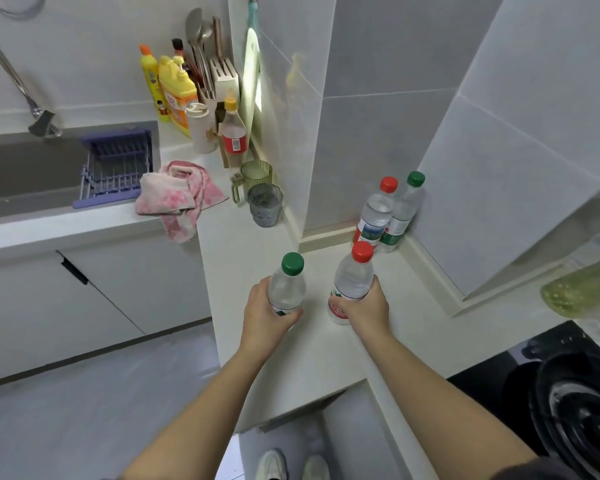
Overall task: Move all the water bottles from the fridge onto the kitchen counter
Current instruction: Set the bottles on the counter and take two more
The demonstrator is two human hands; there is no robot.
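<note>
My left hand (pixel 269 315) grips a clear water bottle with a green cap (pixel 287 284), upright over the white kitchen counter (pixel 312 355). My right hand (pixel 366 308) grips a clear water bottle with a red cap and red label (pixel 352 278), its base at the counter surface. In the far corner against the tiled wall stand two more water bottles, one red-capped (pixel 376 213) and one green-capped (pixel 404 211), side by side. The fridge is out of view.
A green cup (pixel 255 176) and a grey glass (pixel 264 206) stand by the wall, beside a pink cloth (pixel 179 194). Detergent and sauce bottles (pixel 174 88) crowd the back corner near the sink (pixel 32 174). A black pan (pixel 575 420) sits on the cooktop, right.
</note>
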